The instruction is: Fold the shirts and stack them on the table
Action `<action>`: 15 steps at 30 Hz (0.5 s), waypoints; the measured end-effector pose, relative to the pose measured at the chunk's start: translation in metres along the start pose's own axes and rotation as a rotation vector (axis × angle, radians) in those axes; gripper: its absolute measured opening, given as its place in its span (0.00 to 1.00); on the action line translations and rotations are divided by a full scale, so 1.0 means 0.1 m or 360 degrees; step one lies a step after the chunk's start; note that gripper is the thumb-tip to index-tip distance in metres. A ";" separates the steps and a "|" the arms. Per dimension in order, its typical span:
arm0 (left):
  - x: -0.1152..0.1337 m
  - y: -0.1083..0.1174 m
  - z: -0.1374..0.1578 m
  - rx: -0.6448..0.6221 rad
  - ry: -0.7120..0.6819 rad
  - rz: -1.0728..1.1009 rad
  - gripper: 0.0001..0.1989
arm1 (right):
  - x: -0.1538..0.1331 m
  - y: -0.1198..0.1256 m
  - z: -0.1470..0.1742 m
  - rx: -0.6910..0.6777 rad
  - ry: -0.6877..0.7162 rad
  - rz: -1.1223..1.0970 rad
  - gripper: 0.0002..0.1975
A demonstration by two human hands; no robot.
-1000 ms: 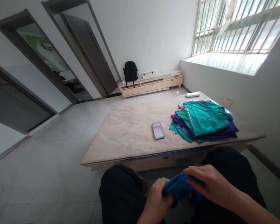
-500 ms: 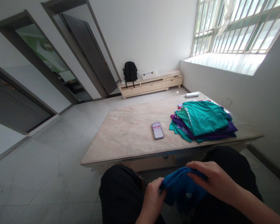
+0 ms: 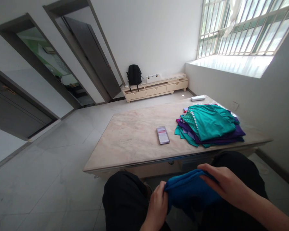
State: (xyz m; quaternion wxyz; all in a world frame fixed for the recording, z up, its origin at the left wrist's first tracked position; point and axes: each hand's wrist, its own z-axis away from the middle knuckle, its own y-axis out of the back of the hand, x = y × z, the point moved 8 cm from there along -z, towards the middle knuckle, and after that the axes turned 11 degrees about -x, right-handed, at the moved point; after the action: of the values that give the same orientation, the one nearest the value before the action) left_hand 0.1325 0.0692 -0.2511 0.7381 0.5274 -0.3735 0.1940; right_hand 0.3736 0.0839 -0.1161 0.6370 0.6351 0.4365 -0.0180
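Note:
A blue cloth garment (image 3: 188, 191) is stretched between my two hands, over my knees and below the table's near edge. My left hand (image 3: 158, 202) grips its left end with closed fingers. At the upper right end, my right hand (image 3: 225, 183) pinches the fabric between thumb and fingers. The lower part of the garment hangs down in folds and fades into shadow. What kind of garment it is, I cannot tell.
Before me stands a marble-topped table (image 3: 125, 138). On it lie a pile of green and purple shirts (image 3: 212, 123), a pixelated phone-shaped object (image 3: 163, 134) and a white oblong case (image 3: 197, 98). A black backpack (image 3: 134, 75) sits on a low cabinet (image 3: 156, 89) by the wall.
My hands have drawn slightly apart, the right one moving a little to the right. The blue garment is now spread wider and its top edge is tauter.

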 end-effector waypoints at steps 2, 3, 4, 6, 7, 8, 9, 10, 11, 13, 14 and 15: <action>0.01 0.05 -0.03 0.0041 -0.0060 -0.0175 0.16 | 0.09 0.06 0.06 0.0054 -0.0073 -0.0009 0.11; 0.03 0.09 -0.04 0.0062 -0.0106 -0.0301 0.15 | 0.15 0.10 0.09 0.0089 -0.0116 -0.0017 0.11; 0.06 0.12 -0.05 0.0072 -0.0174 -0.0430 0.14 | 0.21 0.16 0.14 0.0133 -0.0161 -0.0023 0.11; 0.16 0.15 -0.04 0.0031 -0.0383 -0.0640 0.14 | 0.31 0.29 0.25 0.0228 -0.0236 -0.0018 0.12; 0.21 0.15 -0.03 -0.0021 -0.0504 -0.0710 0.15 | 0.35 0.35 0.31 0.0260 -0.0254 -0.0005 0.12; 0.26 0.14 0.00 -0.0090 -0.0617 -0.0765 0.16 | 0.37 0.41 0.37 0.0286 -0.0262 0.0016 0.13; 0.30 0.13 0.02 -0.0164 -0.0707 -0.0810 0.17 | 0.38 0.46 0.43 0.0307 -0.0264 0.0042 0.12; 0.31 0.11 0.05 -0.0233 -0.0760 -0.0846 0.18 | 0.39 0.49 0.48 0.0321 -0.0263 0.0070 0.12; 0.31 0.10 0.06 -0.0295 -0.0772 -0.0871 0.17 | 0.39 0.51 0.53 0.0331 -0.0256 0.0094 0.11; 0.25 0.10 0.06 -0.0423 -0.0697 -0.0863 0.15 | 0.40 0.50 0.60 0.0325 -0.0239 0.0111 0.12; 0.21 0.10 0.04 -0.0493 -0.0630 -0.0831 0.14 | 0.42 0.46 0.62 0.0307 -0.0239 0.0101 0.12; 0.17 0.11 0.01 -0.0567 -0.0564 -0.0790 0.13 | 0.46 0.41 0.61 0.0278 -0.0243 0.0080 0.12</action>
State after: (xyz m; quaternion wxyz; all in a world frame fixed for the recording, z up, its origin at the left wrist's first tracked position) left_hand 0.1356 0.0700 -0.2307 0.7669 0.4905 -0.3842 -0.1541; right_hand 0.4584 0.0658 -0.1215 0.6109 0.6958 0.3673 -0.0883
